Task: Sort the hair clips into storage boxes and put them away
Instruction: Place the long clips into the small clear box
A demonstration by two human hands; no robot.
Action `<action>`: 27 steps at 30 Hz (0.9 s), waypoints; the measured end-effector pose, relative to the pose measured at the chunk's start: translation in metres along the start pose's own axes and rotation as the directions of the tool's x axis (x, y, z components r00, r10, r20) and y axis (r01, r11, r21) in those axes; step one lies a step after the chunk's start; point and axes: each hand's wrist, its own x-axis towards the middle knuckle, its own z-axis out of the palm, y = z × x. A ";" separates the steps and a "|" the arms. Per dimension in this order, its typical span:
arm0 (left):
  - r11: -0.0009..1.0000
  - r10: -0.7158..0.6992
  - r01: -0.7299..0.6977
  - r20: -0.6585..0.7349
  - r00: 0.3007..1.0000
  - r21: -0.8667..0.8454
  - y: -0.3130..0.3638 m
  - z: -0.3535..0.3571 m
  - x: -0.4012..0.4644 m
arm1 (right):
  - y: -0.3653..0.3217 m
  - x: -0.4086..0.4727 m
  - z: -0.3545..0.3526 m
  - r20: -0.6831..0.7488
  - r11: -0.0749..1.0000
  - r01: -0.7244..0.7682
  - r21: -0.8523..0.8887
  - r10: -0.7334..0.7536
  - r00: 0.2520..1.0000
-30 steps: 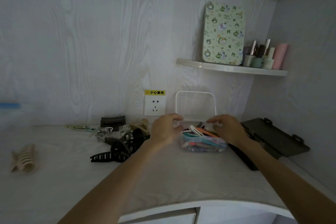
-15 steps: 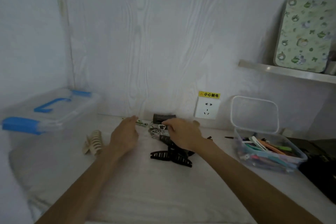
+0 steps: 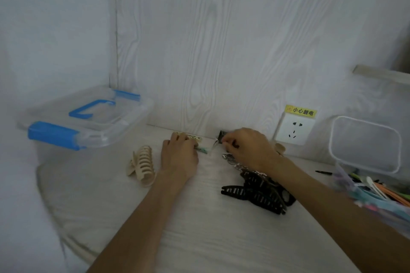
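I see both hands at the desk's far edge: my left hand (image 3: 179, 155) pinches a slim green clip (image 3: 202, 150) lying left-to-right, my right hand (image 3: 248, 148) pinches a small clip (image 3: 216, 142) just beside it.

Beige claw clip (image 3: 142, 165); black claw clips (image 3: 259, 195); clear box (image 3: 88, 117), blue latches.

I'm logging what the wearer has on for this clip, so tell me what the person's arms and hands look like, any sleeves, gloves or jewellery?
Both forearms are bare as far as the frame shows: no sleeves reach into view. The left hand and the right hand wear no gloves, and no watch, bracelet or ring shows on the visible sides. The fingertips are partly hidden, so small rings there cannot be ruled out.
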 end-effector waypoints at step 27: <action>0.883 -0.407 0.305 -0.258 0.876 -0.357 -0.005 -0.010 0.005 | -0.044 0.067 0.047 0.186 0.988 -0.072 0.135 0.046 0.981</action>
